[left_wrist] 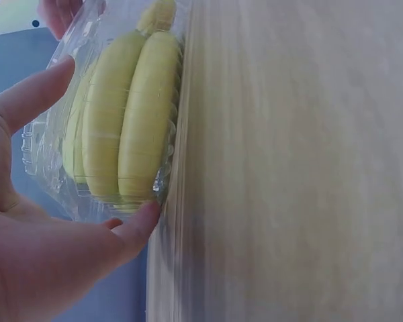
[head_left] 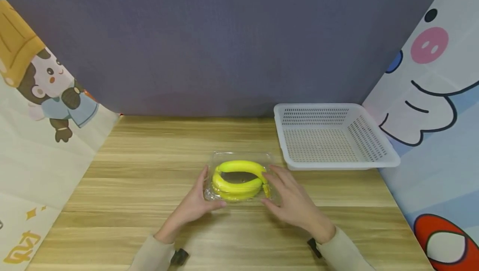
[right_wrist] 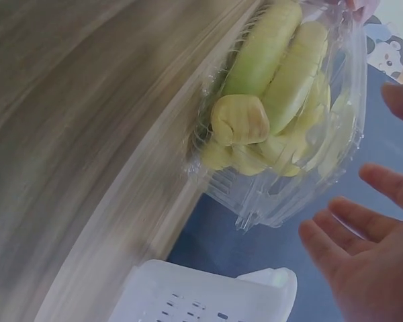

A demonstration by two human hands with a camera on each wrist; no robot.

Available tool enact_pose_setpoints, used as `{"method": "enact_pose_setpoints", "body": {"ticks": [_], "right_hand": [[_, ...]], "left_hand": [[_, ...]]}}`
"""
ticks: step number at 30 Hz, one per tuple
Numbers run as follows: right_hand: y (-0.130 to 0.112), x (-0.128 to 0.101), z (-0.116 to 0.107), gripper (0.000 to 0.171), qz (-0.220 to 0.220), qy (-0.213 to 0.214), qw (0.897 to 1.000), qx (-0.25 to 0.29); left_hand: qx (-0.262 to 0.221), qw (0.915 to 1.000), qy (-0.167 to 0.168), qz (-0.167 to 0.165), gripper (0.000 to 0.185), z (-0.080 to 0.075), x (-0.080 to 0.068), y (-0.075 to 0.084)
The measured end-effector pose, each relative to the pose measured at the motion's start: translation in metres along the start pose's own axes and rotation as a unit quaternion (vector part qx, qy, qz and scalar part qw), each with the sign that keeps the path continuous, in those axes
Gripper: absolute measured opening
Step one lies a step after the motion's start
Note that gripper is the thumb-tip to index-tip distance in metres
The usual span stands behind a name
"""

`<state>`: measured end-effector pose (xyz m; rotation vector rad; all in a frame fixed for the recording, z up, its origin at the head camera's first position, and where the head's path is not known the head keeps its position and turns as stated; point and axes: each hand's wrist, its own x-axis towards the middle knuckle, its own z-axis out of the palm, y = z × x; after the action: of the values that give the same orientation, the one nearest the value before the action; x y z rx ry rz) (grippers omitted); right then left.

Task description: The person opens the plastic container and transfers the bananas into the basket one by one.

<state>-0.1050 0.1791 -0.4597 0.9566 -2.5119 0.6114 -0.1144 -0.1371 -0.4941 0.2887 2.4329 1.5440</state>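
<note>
A clear plastic clamshell box lies on the wooden table in front of me, with a bunch of yellow bananas inside. My left hand is at the box's left end. In the left wrist view its thumb and fingers are spread, and one fingertip touches the lower corner near the table. On the other end, my right hand has its fingers spread and extended. The right wrist view shows a gap between those fingers and the plastic. The banana stems point toward the right hand.
A white perforated plastic basket stands at the back right of the wooden table. Behind the table rises a dark grey panel. Cartoon-printed panels flank it on the left and right.
</note>
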Motion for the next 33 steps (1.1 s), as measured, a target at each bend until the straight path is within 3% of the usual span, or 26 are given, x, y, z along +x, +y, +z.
{"method": "enact_pose_setpoints", "body": {"ticks": [14,33], "right_hand": [[-0.001,0.009,0.01,0.074,-0.012,-0.049,0.998,-0.036],[-0.004,0.015,0.017,0.072,0.0,-0.088,0.993,-0.083]], "left_hand": [[-0.035,0.9993,-0.011,-0.007,0.132,-0.001,0.002,0.0],[-0.037,0.9993,-0.001,-0.003,0.132,0.004,0.004,-0.006]]}}
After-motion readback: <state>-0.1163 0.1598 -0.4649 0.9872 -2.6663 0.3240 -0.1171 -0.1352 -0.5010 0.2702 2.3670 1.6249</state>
